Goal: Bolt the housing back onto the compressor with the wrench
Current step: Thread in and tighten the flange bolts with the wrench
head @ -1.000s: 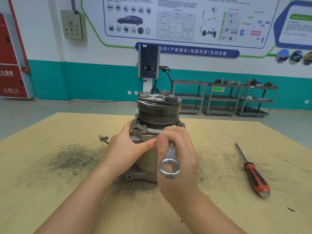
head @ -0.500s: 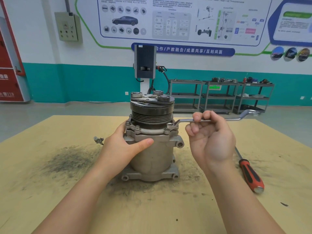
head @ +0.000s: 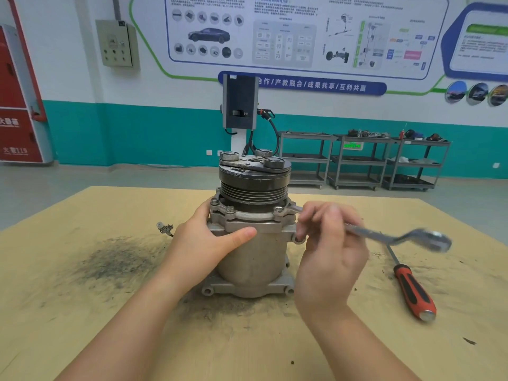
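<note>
Head view: we are curling the fingers (head: 327,215) of our right hand (head: 330,251) around the shank of a silver wrench (head: 368,232), gripping it near its inner end. That end is sitting on a bolt (head: 278,210) at the right front of the housing flange, while the far ring end is sticking out to the right, blurred, above the bench. We cannot tell how fully the wrench head is seated on the bolt.

Our left hand (head: 204,244) is wrapping the left side of the compressor (head: 254,259), thumb (head: 242,234) lying flat across the front just under the housing (head: 247,218), the other fingers hidden behind the body. The hand is pressing against it, bracing it.

The compressor is standing upright near the middle of the bench (head: 82,312), toward its far edge, with the housing seated on top of the grey body and a dark grooved pulley (head: 254,185) above that. Another bolt head (head: 230,209) is showing on the front of the flange.

A red and black screwdriver (head: 411,288) is lying on the bench toward the right edge, well apart from the compressor, its tip pointing toward the far edge, passing under the wrench's ring end. A small connector (head: 164,228) is lying left of our left hand. A dark smear of grime (head: 115,261) is covering the bench surface toward the left.
</note>
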